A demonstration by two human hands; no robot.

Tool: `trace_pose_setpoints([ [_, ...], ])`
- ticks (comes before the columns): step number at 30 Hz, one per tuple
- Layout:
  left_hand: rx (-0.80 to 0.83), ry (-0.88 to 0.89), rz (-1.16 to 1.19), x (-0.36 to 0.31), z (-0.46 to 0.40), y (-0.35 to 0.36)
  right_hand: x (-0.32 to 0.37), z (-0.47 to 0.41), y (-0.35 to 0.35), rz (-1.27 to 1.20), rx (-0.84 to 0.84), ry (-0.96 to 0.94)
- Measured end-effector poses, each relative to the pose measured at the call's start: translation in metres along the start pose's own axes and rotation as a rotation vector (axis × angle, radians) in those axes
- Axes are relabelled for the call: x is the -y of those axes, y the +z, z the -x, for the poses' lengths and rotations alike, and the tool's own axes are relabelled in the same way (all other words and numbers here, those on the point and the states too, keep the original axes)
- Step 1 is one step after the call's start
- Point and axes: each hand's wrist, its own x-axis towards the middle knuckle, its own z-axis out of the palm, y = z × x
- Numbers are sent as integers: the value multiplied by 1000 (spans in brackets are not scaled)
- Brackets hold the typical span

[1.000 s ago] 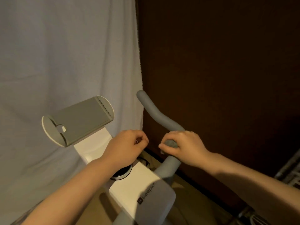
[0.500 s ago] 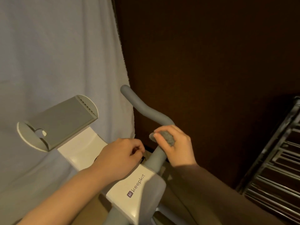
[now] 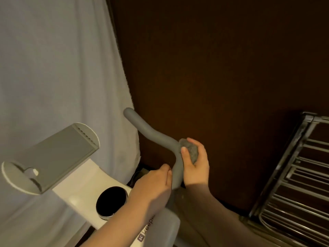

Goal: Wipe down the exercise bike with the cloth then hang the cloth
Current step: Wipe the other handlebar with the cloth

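The exercise bike has a white console body (image 3: 83, 189) with a round black dial (image 3: 111, 202) and a grey tablet holder (image 3: 53, 155). Its grey handlebar (image 3: 147, 131) curves up from the centre toward the left. My right hand (image 3: 195, 166) grips a bunched grey cloth (image 3: 190, 150) against the bend of the handlebar. My left hand (image 3: 153, 186) sits just left of the bar's lower stem with curled fingers touching it; whether it holds the stem I cannot tell.
A white sheet (image 3: 58, 68) hangs behind the bike on the left. A dark brown wall (image 3: 222, 68) fills the right. A metal drying rack (image 3: 299, 184) with several rails stands at the lower right.
My right hand with the cloth has slid up to the handlebar bend. My left hand has moved right, toward the stem. The view has shifted, showing the dial and more of the rack.
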Motion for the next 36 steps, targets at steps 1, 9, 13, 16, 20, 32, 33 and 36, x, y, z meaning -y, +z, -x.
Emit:
trace_pose_setpoints([
  [1, 0, -5, 16, 0, 0, -1, 0, 5, 4, -18, -45, 40],
  [9, 4, -20, -15, 0, 1, -1, 4, -9, 10, -92, -158, 310],
  [13, -25, -28, -24, -2, 3, -4, -2, 38, 15, -161, -82, 168],
  [16, -73, -39, -36, -6, 3, -4, -3, -2, 11, 10, -72, 161],
  [20, -131, -51, -30, -6, 5, -3, -1, -12, 6, 29, 8, 210],
  [32, -202, -71, -173, -6, 2, 2, -7, -30, -14, 210, 181, 203],
  [33, -194, -72, -185, -6, 1, 1, -4, -40, -10, 219, 191, 210],
  [36, -169, -96, -192, -6, 1, 0, 0, -67, 8, 102, 255, 284],
])
